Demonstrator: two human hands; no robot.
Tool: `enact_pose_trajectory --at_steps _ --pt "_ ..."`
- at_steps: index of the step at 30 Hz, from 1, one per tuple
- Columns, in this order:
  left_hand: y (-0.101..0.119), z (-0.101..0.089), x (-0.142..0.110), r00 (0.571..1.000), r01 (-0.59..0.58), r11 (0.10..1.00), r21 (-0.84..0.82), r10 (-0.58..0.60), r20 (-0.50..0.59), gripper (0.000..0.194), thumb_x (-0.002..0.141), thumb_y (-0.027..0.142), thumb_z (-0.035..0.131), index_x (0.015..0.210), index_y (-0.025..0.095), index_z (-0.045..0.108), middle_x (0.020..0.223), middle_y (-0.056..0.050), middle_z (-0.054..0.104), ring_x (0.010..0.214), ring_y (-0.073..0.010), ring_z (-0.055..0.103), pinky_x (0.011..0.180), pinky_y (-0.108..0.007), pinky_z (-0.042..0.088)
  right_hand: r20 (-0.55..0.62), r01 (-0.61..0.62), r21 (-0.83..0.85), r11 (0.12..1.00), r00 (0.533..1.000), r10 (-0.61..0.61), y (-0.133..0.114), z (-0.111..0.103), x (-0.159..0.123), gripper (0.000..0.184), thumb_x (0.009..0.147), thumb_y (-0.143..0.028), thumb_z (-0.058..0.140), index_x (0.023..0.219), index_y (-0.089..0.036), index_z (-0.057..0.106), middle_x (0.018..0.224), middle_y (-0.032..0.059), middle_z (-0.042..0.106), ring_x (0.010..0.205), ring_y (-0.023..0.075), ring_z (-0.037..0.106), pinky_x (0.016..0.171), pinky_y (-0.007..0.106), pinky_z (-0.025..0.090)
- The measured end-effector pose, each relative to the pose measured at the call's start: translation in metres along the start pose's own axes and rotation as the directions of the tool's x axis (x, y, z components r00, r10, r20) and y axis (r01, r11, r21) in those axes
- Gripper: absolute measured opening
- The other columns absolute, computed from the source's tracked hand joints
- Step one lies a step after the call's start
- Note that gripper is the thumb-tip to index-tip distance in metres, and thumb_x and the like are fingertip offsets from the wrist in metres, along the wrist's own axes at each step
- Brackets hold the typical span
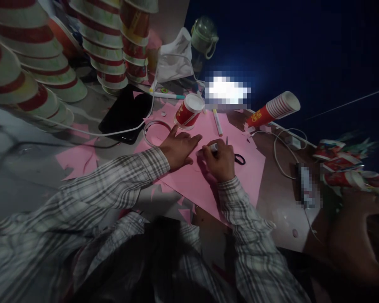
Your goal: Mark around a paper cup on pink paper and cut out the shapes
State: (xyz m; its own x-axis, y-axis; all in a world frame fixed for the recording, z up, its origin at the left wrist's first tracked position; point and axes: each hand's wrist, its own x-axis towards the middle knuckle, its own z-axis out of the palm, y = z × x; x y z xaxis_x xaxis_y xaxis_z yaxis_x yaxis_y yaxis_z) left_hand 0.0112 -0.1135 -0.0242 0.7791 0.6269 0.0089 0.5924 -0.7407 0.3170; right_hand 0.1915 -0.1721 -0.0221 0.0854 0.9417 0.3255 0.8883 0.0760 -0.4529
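Note:
My right hand (220,160) is closed around a white marker (214,147), its tip end low over a sheet of pink paper (249,185). Flat on the same paper rests my left hand (181,148), fingers spread and holding nothing. Just beyond the left hand, a red paper cup (189,111) stands with its white end up. A ring-shaped roll (148,134) lies by my left wrist. Black-handled scissors (239,159) are beside my right hand, partly hidden by it. Another marker (217,123) lies farther back on the paper.
Tall stacks of paper cups (105,50) rise at the back left, near a black tablet-like slab (128,111). Pink scraps (78,159) lie left. A tilted cup stack (273,109), white cables (279,158) and another person's arm (350,223) are on the right.

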Motion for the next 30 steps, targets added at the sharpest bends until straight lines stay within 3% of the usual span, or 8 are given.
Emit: enact_pose_trajectory --at_steps 5,10,14,18,22,26,30 --pt "0.0008 -0.0021 -0.0020 1.000 -0.010 1.000 0.002 0.010 -0.011 0.073 0.096 0.037 0.062 0.156 0.009 0.033 0.141 -0.019 0.065 0.137 -0.0328 0.055 0.126 -0.055 0.016 0.052 0.000 0.035 0.999 0.999 -0.001 -0.0006 -0.0007 0.0016 0.020 0.091 -0.043 0.057 0.082 -0.024 0.057 0.063 0.0023 0.068 0.059 0.0217 0.063 0.068 0.037 0.048" --pt "0.0000 -0.0005 -0.0029 1.000 -0.021 1.000 0.014 0.021 -0.013 0.076 0.094 0.041 0.063 0.156 0.011 0.032 0.143 -0.020 0.064 0.137 -0.0334 0.056 0.126 -0.058 0.015 0.024 -0.014 0.016 1.000 1.000 0.013 -0.0028 0.0010 -0.0014 0.021 0.093 -0.044 0.054 0.084 -0.025 0.056 0.066 0.0029 0.069 0.060 0.0227 0.063 0.070 0.039 0.049" --pt "0.0000 -0.0003 -0.0019 1.000 -0.012 1.000 -0.001 0.012 -0.025 0.070 0.096 0.042 0.061 0.154 0.012 0.035 0.139 -0.018 0.066 0.136 -0.0324 0.057 0.126 -0.059 0.013 0.086 0.048 -0.013 0.999 0.995 -0.047 -0.0016 0.0022 -0.0017 0.017 0.090 -0.040 0.059 0.083 -0.024 0.058 0.064 0.0020 0.067 0.062 0.0219 0.062 0.077 0.040 0.050" --pt "0.0003 -0.0021 -0.0018 1.000 -0.029 0.999 0.018 0.029 0.009 0.077 0.093 0.039 0.066 0.155 0.009 0.033 0.142 -0.021 0.064 0.136 -0.0347 0.056 0.126 -0.060 0.014 0.012 -0.029 -0.005 1.000 1.000 0.029 0.0017 0.0004 0.0008 0.019 0.092 -0.041 0.057 0.084 -0.024 0.059 0.065 0.0030 0.068 0.061 0.0222 0.061 0.071 0.038 0.049" --pt "0.0005 -0.0028 -0.0027 0.999 -0.031 0.999 0.013 0.031 -0.016 0.070 0.096 0.038 0.060 0.155 0.012 0.033 0.140 -0.019 0.066 0.137 -0.0330 0.056 0.126 -0.060 0.012 0.069 0.043 -0.022 0.999 0.997 -0.041 0.0020 0.0008 0.0008 0.016 0.091 -0.038 0.061 0.085 -0.023 0.060 0.070 0.0037 0.071 0.070 0.0231 0.067 0.080 0.040 0.050" --pt "0.0006 -0.0025 -0.0022 1.000 -0.021 1.000 0.015 0.020 0.001 0.077 0.092 0.040 0.066 0.155 0.011 0.033 0.139 -0.018 0.066 0.136 -0.0326 0.057 0.126 -0.058 0.011 -0.001 -0.052 0.014 0.999 0.999 0.052 0.0037 0.0015 0.0013 0.020 0.093 -0.041 0.056 0.086 -0.023 0.058 0.070 0.0045 0.073 0.064 0.0236 0.066 0.078 0.043 0.052" --pt "0.0011 -0.0034 -0.0022 1.000 -0.020 1.000 0.007 0.020 -0.012 0.071 0.096 0.042 0.059 0.156 0.011 0.035 0.138 -0.018 0.066 0.136 -0.0319 0.056 0.127 -0.055 0.014 0.073 0.057 -0.002 0.998 0.996 -0.057 0.0025 0.0028 0.0013 0.019 0.093 -0.041 0.058 0.084 -0.025 0.058 0.070 0.0035 0.071 0.066 0.0236 0.065 0.082 0.043 0.050"
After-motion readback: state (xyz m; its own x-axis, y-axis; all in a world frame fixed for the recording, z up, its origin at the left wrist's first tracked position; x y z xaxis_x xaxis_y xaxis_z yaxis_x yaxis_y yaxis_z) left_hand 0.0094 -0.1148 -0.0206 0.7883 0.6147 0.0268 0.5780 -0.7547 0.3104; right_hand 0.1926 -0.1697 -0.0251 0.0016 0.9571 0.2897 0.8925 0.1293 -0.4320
